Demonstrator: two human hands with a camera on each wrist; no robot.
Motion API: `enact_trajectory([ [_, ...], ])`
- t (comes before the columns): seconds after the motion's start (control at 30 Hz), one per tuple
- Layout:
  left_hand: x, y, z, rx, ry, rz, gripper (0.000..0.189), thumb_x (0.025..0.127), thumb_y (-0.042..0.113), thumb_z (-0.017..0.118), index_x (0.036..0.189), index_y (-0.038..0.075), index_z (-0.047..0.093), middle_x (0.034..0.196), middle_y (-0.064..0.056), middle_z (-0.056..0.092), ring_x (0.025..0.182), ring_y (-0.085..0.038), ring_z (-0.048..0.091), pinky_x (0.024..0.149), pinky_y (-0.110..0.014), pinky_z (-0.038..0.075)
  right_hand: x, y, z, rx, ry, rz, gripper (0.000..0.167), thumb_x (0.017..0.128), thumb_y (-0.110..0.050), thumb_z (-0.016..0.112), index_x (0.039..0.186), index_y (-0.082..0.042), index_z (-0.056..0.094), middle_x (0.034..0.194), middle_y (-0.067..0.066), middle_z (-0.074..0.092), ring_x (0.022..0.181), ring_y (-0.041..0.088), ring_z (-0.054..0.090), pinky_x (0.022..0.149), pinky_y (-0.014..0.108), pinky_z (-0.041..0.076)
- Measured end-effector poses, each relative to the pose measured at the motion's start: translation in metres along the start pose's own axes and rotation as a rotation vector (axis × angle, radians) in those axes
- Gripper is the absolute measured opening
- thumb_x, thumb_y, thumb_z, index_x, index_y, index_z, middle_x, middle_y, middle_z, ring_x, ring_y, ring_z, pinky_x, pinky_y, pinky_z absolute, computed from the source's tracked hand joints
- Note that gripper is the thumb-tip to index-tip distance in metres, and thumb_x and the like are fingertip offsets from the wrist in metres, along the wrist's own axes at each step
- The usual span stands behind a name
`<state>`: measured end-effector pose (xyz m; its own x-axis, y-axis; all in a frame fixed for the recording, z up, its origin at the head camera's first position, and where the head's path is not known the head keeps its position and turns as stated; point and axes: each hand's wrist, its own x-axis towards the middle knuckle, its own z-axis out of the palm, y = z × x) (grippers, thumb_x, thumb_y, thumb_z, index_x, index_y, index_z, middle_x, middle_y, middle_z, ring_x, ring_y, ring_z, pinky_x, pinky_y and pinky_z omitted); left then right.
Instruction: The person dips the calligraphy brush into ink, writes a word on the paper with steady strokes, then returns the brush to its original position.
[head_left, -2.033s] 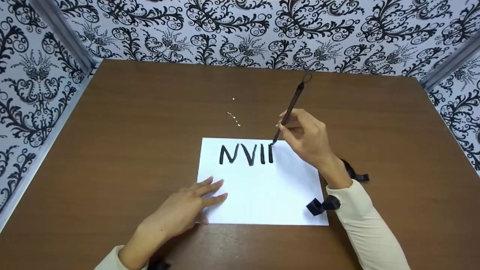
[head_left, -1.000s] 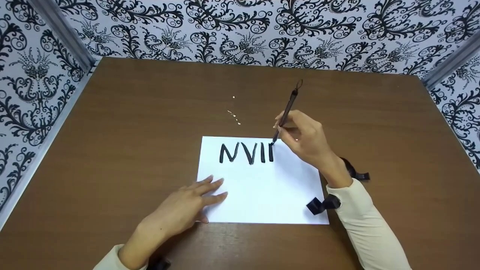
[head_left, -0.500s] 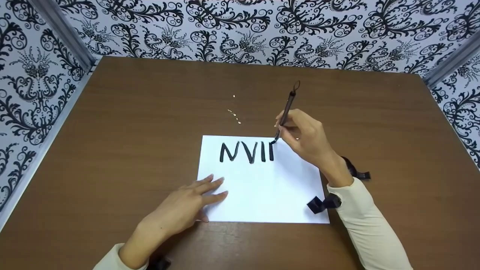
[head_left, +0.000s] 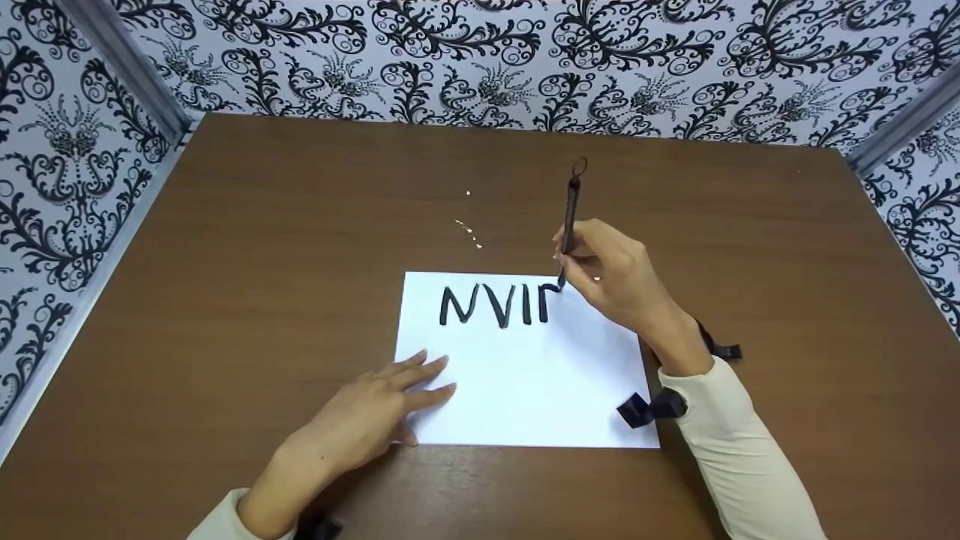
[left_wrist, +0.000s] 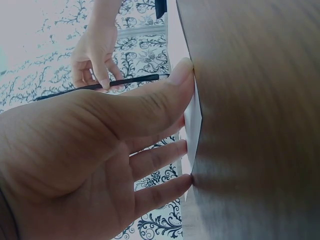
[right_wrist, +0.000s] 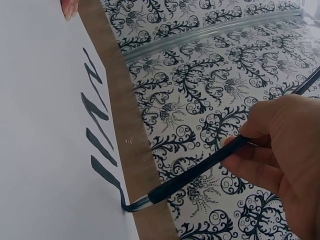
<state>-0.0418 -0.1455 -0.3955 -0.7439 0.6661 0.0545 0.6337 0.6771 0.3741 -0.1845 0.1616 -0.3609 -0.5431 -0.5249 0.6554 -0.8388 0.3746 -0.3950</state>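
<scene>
Black brush strokes point(head_left: 493, 304) run along the upper part of the white paper point(head_left: 525, 390), which lies on the brown table point(head_left: 225, 300). The right hand point(head_left: 619, 277) pinches the brush point(head_left: 571, 214) between thumb and fingers, its tip touching the sheet near the top edge; the left hand point(head_left: 367, 416), fingers spread, rests at the paper's lower left. The step seems to be shaping the rightmost letter's curve, so the next move probably calls for light, steady pressure
</scene>
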Motion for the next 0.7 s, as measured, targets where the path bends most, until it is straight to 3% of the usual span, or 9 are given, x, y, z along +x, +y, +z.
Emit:
enact_trajectory([
  [0.7,0.0005,0.001,-0.0014,-0.014,-0.037,-0.027,0.062,0.077,0.017,0.077,0.136,0.016,0.056,0.148,-0.007,0.04,0.136,-0.032,0.035,0.094,-0.061,0.041,0.0012,-0.0058,-0.0069,-0.036,-0.059,0.034,0.022,0.085,0.005,0.066,0.106,0.005,0.059,0.096,0.013,0.063,0.084,0.019,0.066,0.066,0.024,0.056],
])
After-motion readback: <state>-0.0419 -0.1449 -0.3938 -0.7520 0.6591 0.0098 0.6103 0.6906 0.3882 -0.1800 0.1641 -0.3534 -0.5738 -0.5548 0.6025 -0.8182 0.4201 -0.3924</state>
